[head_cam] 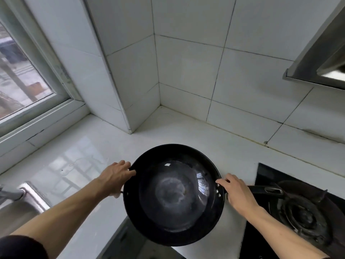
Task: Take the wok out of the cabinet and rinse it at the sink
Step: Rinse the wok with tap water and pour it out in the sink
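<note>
The sink (28,199) left of the hands was cut off. The left hand (113,176) gripped the wok (173,195) rim; the right hand (237,193) grasped its handle (268,189).

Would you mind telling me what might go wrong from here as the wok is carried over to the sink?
The left hand only pinches the thin rim of the wok, so that grip may slip and tip it. The long handle juts over the gas burner and might catch its grate. The sink lies far left, so the wok could knock the counter edge.
</note>
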`<action>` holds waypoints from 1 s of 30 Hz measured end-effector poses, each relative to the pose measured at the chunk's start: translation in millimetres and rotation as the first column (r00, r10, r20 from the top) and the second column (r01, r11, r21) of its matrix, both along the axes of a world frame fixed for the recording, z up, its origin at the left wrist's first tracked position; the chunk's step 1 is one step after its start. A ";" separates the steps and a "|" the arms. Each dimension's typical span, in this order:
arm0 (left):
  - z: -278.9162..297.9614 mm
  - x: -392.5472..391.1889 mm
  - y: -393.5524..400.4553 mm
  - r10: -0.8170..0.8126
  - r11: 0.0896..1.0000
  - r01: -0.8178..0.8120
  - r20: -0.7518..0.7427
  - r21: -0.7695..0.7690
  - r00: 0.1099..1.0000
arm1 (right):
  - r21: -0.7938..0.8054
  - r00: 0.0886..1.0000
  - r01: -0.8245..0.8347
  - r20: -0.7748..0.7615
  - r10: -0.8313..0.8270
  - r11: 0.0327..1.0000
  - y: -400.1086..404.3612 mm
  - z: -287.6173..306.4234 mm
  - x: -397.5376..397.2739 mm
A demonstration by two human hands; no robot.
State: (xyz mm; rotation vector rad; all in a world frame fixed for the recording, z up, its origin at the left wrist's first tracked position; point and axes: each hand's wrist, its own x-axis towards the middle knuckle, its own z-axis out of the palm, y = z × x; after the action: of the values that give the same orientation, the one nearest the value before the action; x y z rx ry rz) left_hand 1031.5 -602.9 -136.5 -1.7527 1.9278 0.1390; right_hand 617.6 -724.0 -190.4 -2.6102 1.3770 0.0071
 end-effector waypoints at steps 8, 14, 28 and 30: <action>36.1 25.9 129.2 0.328 0.944 -0.327 0.034 -0.040 0.944 | -0.039 0.937 -0.343 0.058 0.345 0.938 -14.5 22.3 105.3; 50.4 52.9 236.0 0.527 0.848 -0.526 0.003 -0.064 0.850 | -0.087 0.842 -0.528 0.076 0.534 0.845 29.9 49.2 192.6; 31.7 146.4 475.5 0.708 0.697 -0.713 -0.082 -0.082 0.701 | -0.067 0.711 -0.702 -0.010 0.703 0.709 214.0 56.1 360.3; 26.6 155.3 502.9 0.726 0.678 -0.731 -0.087 -0.076 0.682 | -0.049 0.699 -0.715 -0.023 0.715 0.697 235.7 53.7 376.2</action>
State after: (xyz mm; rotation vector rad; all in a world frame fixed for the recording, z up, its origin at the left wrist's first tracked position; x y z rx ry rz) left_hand 1186.9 -100.0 -109.8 -2.5285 1.1482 0.3717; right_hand 993.8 -488.3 -136.7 -3.0045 0.2611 0.0824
